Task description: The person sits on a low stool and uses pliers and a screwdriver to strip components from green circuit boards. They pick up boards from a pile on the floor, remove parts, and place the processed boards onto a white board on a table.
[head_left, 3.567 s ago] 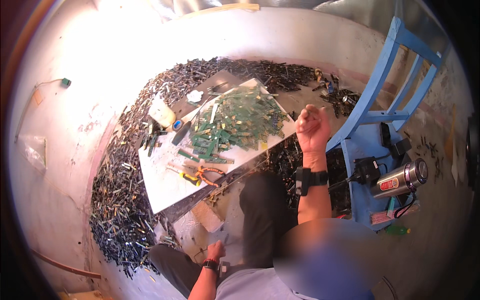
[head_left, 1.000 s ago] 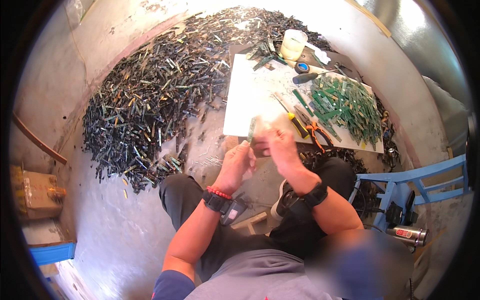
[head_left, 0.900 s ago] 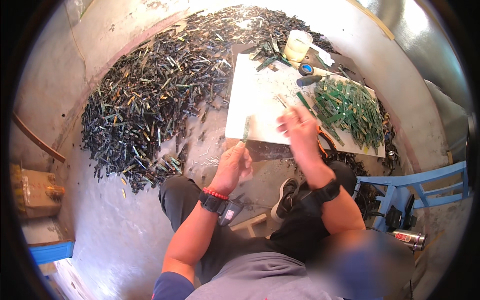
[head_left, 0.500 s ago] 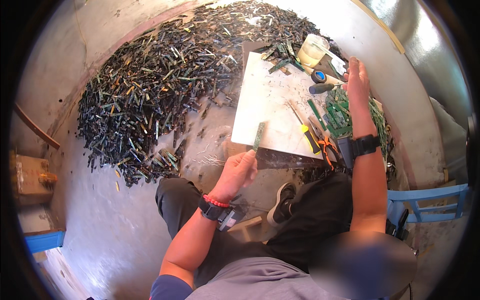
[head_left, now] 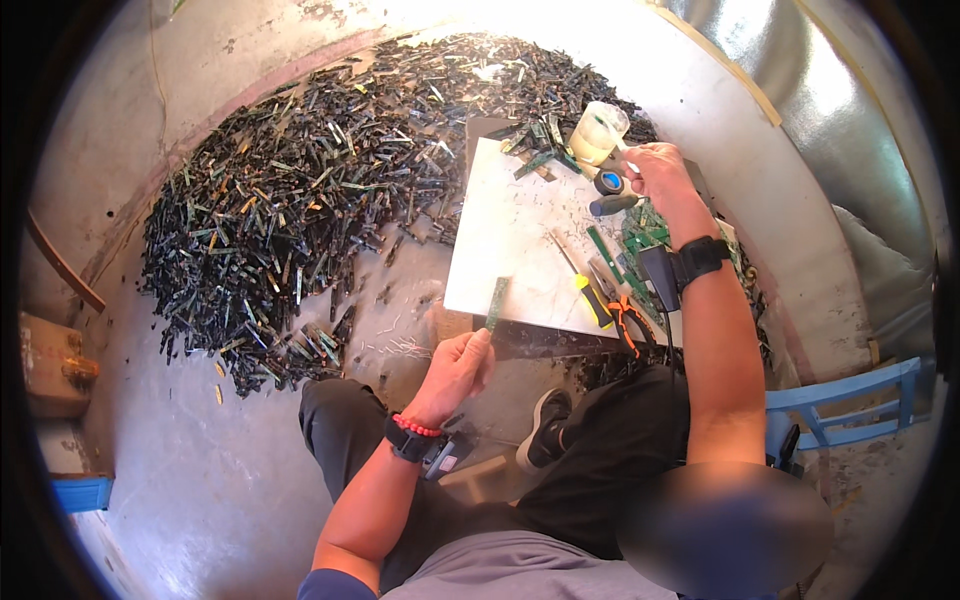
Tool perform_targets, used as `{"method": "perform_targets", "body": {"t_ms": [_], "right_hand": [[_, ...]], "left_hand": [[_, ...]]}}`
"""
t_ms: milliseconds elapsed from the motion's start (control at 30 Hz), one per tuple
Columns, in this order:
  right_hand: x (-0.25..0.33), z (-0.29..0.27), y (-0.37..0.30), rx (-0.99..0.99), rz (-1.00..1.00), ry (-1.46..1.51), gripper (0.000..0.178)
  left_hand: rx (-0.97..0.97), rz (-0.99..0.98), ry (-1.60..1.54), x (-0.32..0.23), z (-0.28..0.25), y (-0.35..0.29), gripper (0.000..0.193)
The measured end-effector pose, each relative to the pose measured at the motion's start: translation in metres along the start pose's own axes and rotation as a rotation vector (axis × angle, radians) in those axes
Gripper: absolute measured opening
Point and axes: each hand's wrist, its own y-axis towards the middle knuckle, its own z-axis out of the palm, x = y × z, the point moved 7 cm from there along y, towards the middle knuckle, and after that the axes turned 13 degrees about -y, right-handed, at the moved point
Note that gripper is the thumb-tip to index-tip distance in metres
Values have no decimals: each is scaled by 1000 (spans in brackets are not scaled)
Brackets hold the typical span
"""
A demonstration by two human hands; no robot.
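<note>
Between the thumb and fingers of my left hand (head_left: 452,378) is a narrow green circuit-board strip (head_left: 497,303), its far end over the near left corner of a white board (head_left: 485,235). My right hand (head_left: 662,178) is closed round a pale, stick-like handle (head_left: 620,143) at the mouth of a clear plastic cup (head_left: 592,148) of yellowish liquid. What the handle ends in cannot be made out. Just below that hand lie a black tape roll with a blue core (head_left: 607,182) and a dark-handled screwdriver (head_left: 612,204).
A yellow-and-black screwdriver (head_left: 594,302), orange-handled pliers (head_left: 630,326) and green circuit boards (head_left: 642,226) lie on the white board's right side. A large heap of dark strips (head_left: 270,215) covers the floor to the left and beyond. A blue chair (head_left: 845,405) stands at right.
My right hand has gone from spread fingers beside the cup to a grip on the pale handle. My left hand still holds the strip. The whole view has shifted slightly.
</note>
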Motion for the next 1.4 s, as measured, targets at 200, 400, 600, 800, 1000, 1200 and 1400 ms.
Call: {"method": "perform_targets", "body": {"t_ms": [200, 400, 600, 800, 1000, 1200, 1400], "right_hand": [[-19, 1, -26, -87, 22, 173, 13], [-5, 3, -77, -24, 7, 464, 14], [-38, 41, -187, 164, 22, 254, 22], [-61, 74, -236, 309, -214, -71, 21], [-66, 90, -227, 214, -289, -240, 23], [-70, 96, -225, 240, -227, -135, 26], [-84, 93, -215, 208, -118, -45, 27]], "left_hand": [[-10, 29, 31, -2, -3, -5, 41], [-126, -24, 37, 6, -21, -7, 41], [-154, 1, 37, 7, -23, -6, 39], [-205, 103, 3, 8, -28, -2, 39], [-242, 200, -31, 11, -25, 5, 41], [-242, 227, -36, 13, -31, 6, 41], [-239, 209, -96, 11, -28, 3, 41]]}}
